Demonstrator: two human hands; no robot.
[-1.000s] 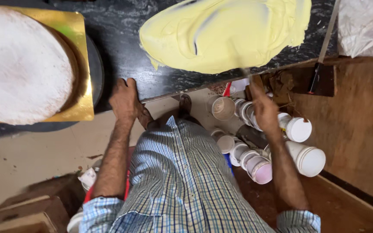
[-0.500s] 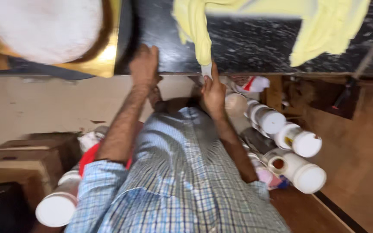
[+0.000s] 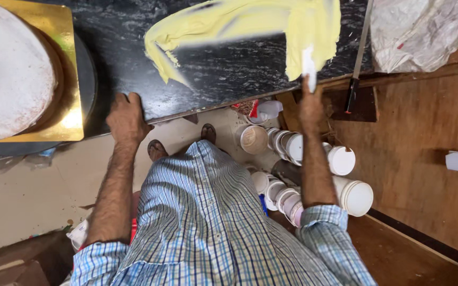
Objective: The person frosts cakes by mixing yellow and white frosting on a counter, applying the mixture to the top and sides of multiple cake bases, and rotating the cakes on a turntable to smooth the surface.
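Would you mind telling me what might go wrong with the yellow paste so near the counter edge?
The yellow paste reaches nearly to the counter edge where the right hand works the scraper, so some might slide off onto the white tubs below. The left hand only braces on the edge, near the gold cake board.

Smooth pale-yellow paste (image 3: 229,21) smears the glossy black speckled stone surface (image 3: 229,74), beside a shiny gold board (image 3: 54,32) and crinkled plastic sheet (image 3: 414,32).

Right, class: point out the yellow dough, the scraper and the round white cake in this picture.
yellow dough (image 3: 239,21): head view, on the middle of the spread sheet.
scraper (image 3: 308,66): head view, on the white blade above the right hand (image 3: 310,106).
round white cake (image 3: 6,74): head view, on its flat top.
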